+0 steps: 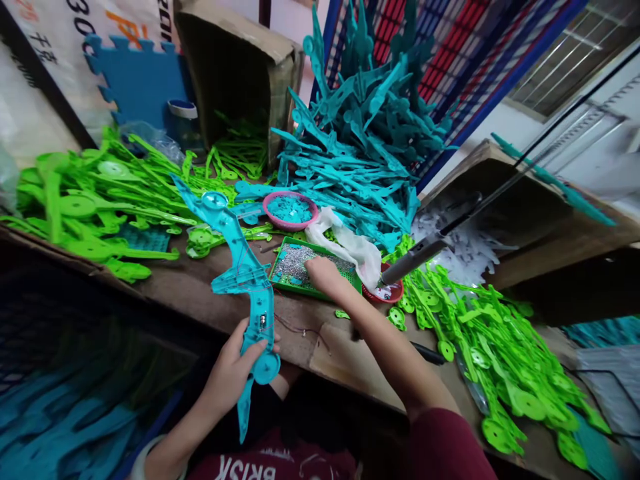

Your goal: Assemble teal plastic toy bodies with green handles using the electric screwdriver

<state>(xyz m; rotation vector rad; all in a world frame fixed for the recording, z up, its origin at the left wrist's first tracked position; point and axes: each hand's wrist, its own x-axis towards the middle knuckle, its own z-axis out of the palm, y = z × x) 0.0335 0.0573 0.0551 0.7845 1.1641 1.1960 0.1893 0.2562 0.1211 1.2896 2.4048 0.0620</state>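
Note:
My left hand (pixel 244 357) is closed around the lower part of a teal toy bow shell (pixel 243 270). The shell is tilted, with its hollow inner side facing me; thin wires and a small metal part show inside it. My right hand (pixel 325 275) reaches into a green tray (pixel 317 291) holding a heap of small silvery screws (pixel 295 261) and a few teal pieces. Its fingers are curled down at the screws, and whatever is between the fingertips is hidden.
Green plastic parts (pixel 80 207) pile up at left, with more green parts (pixel 490 347) at right. Teal shells (pixel 350 167) are heaped at the back. A pink bowl (pixel 269 215), a white cloth (pixel 350 245), a red basket (pixel 397 293) and a hanging electric screwdriver (pixel 415 259) surround the tray.

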